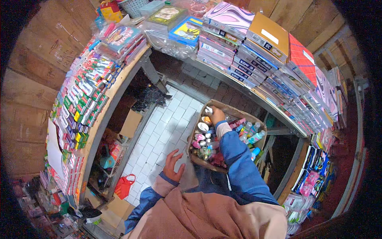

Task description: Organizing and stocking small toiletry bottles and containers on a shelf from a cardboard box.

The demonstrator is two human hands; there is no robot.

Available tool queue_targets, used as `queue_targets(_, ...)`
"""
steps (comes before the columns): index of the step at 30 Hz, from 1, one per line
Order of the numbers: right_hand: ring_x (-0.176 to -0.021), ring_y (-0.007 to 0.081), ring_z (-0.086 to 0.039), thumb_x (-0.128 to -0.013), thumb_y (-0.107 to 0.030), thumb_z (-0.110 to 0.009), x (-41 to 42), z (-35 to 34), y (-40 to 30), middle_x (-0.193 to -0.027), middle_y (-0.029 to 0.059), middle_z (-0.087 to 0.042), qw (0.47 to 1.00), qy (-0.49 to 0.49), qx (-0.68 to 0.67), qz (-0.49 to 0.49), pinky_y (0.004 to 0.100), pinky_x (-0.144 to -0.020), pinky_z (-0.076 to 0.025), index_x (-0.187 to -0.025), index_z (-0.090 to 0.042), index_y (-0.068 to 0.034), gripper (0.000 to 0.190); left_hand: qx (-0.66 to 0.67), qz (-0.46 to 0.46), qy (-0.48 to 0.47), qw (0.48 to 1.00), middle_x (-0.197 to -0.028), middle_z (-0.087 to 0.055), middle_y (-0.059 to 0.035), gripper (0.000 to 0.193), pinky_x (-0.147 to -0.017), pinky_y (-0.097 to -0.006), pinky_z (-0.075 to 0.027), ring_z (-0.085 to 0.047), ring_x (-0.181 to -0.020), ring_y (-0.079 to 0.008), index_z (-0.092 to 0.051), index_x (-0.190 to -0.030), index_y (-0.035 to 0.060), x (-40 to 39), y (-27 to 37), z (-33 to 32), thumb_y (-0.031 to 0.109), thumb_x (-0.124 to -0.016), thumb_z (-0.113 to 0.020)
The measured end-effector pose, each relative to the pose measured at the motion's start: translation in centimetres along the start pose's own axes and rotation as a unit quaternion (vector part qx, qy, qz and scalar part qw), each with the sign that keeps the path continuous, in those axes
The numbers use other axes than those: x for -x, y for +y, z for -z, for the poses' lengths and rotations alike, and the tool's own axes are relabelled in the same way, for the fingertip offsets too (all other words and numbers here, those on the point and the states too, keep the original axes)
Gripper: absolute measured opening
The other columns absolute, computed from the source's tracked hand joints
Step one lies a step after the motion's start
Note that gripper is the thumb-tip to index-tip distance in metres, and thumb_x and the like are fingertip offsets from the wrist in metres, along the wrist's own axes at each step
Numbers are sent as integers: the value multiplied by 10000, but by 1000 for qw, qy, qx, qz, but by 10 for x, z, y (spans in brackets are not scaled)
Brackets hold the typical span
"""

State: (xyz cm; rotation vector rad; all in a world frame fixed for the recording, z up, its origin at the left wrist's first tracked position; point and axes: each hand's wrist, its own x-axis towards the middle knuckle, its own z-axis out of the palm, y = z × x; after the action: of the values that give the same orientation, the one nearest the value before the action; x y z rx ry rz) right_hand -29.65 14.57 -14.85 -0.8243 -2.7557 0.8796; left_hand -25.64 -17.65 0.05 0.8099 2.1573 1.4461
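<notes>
An open cardboard box stands before me, packed with upright bottles and tubes in mixed colours. My right hand reaches into its far left corner, the fingers closed on a white-topped container whose lower part is hidden. Close by are an orange-topped bottle and a round white cap. Clear bottles with coloured contents, among them a turquoise one, fill the right side. Left of the box, my left hand hangs over the tiled floor, fingers apart and holding nothing.
A wooden shelf on the left carries rows of small boxes. Stacked notebooks line the far counter. Packaged goods lie along the right. On the white tile floor sits a red bag, near a lower shelf with a plastic basket.
</notes>
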Motion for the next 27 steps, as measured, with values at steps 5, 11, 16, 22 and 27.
queue_targets(5,-818,368,-596,-770,-295,-598,5,17,-1,-871,196,-626,993,-79,80,-22,448,-723,-469,-1047,-558,-81,352,-2,-20,24,1000,-1259,-414,-186,408,-874,-351,-439,-499,-1079,-302,-490,-1179,41,-12,-1,0,74,-787,-598)
queue_targets(11,-861,350,-582,-791,-279,-571,30,109,-37,-939,172,-607,987,30,-13,156,434,-723,-464,-1014,-552,-98,288,-61,-82,4,995,-1277,-411,-189,485,-912,-371,-411,-431,-1164,-323,-469,-1203,24,-66,9,-12,80,-752,-636)
queue_targets(16,-816,293,-585,-767,-264,-596,61,224,-122,-877,115,-610,930,21,-45,365,396,-691,-472,-1010,-567,-102,294,-92,-170,-6,981,-1293,-391,-163,780,-929,-373,-386,-431,-1157,-277,-332,-1315,45,-119,50,-16,96,-657,-747)
queue_targets(22,-789,222,-606,-784,-240,-620,74,253,-167,-920,105,-625,916,-73,-172,355,327,-693,-480,-1115,-551,-99,366,64,-37,-114,991,-1015,-616,-103,592,-807,-309,-468,-592,-926,-197,-482,-1158,49,-125,63,-1,181,-661,-777)
queue_targets(27,-838,179,-614,-820,-325,-611,39,138,-94,-971,88,-642,884,-128,-431,125,314,-754,-483,-1154,-551,-91,413,97,57,-43,993,-1033,-601,-108,569,-811,-333,-473,-580,-940,-198,-480,-1134,8,-68,-1,16,94,-642,-752)
